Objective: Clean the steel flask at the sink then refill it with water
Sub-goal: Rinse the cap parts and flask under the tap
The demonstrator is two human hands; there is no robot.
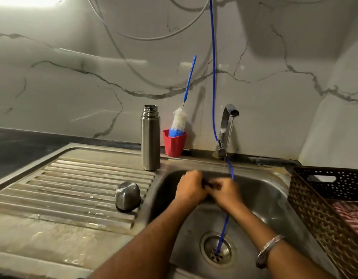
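Observation:
The steel flask [151,137] stands upright and uncapped at the back of the drainboard, left of the basin. Its steel cap [127,196] lies upside down on the drainboard ribs near the basin's edge. Over the sink basin [274,198], my left hand [191,188] and my right hand [224,191] are pressed together around a small dark object, likely the flask's stopper, mostly hidden by the fingers. A thin stream of water runs from the tap [227,125] behind my hands.
A bottle brush [179,121] stands in a red cup [174,144] beside the flask. A blue tube [213,77] hangs down into the drain [217,251]. A brown plastic basket [323,198] holding striped cloth sits on the right.

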